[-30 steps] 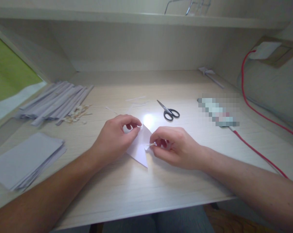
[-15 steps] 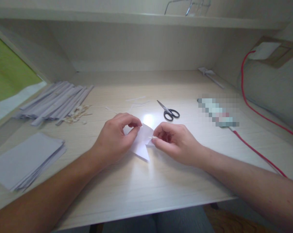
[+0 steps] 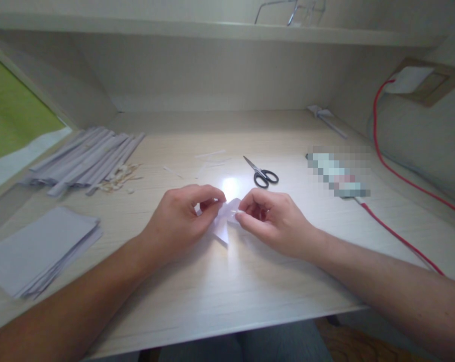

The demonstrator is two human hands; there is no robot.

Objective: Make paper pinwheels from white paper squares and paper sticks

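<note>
Nowhere on the desk is there writing that can be read: the long object (image 3: pixel 338 175) right of centre is blurred into blocks, so any label on it cannot be made out, and the papers carry no visible print.

Both hands meet over the middle of the pale wood-grain desk (image 3: pixel 219 286) on a small folded piece of white paper (image 3: pixel 224 221). The left hand (image 3: pixel 180 218) curls in from the left, its thumb and forefinger closed to a narrow pinch on the paper's upper left edge. The right hand (image 3: pixel 274 218) comes in from the right, its fingertips (image 3: pixel 239 215) drawn together on the paper's right edge, so each grip is nearly shut and holds the same piece. The paper's pointed lower corner hangs down between the two hands, close to the desk; whether it touches the surface cannot be told.

Just beyond the hands lie small scissors with black handles (image 3: pixel 261 173), blades pointing away to the left. A red cable (image 3: pixel 396 229) runs from the blurred object towards the right edge. At far left lies a bundle of rolled grey-white paper sticks (image 3: pixel 87 158), with a stack of flat white sheets (image 3: pixel 38 251) nearer, well apart from the hands.
</note>
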